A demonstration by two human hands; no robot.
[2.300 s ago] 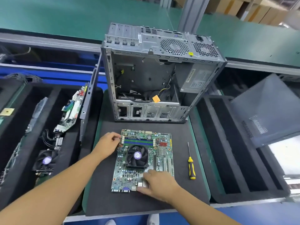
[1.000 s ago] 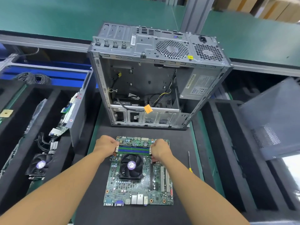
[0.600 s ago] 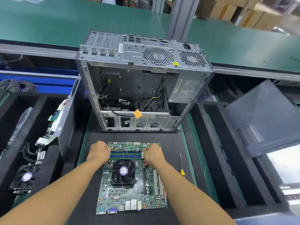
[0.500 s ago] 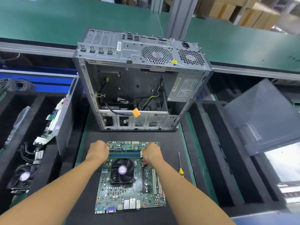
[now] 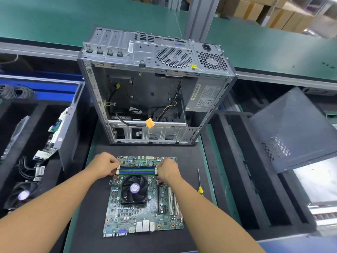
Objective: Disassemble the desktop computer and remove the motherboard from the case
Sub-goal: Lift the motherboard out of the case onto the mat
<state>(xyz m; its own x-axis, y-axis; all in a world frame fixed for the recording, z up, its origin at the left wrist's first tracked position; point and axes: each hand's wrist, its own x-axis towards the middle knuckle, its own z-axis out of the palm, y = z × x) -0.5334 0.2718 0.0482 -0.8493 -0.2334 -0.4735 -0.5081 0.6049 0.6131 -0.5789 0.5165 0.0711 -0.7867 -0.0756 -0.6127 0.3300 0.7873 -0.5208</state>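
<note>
The motherboard (image 5: 144, 198) lies flat on a black mat (image 5: 87, 216) on the counter (image 5: 209, 161), out of the case (image 5: 155, 84), which stands open just beyond both hands. The left hand (image 5: 104, 166) curls its fingers onto the left end of the memory sticks (image 5: 137, 170) near the board's far edge. The right hand (image 5: 168, 170) grips their right end the same way, so the sticks run between the two hands. The cooler fan (image 5: 134, 189) sits on the board just nearer than the hands.

Inside the case, a power supply (image 5: 202, 95) fills the corner beyond the right hand, and loose cables with an orange tag (image 5: 149, 122) hang over the lower bay.

Left of the left hand, a black foam tray (image 5: 14, 125) holds a circuit board (image 5: 54, 136) standing on edge, a tangle of cables (image 5: 25, 170) and a second fan (image 5: 23, 195). A yellow-handled screwdriver (image 5: 200, 187) lies on the mat just right of the right forearm. Further right, a dark side panel (image 5: 295, 128) leans tilted over another foam tray (image 5: 237, 161).
</note>
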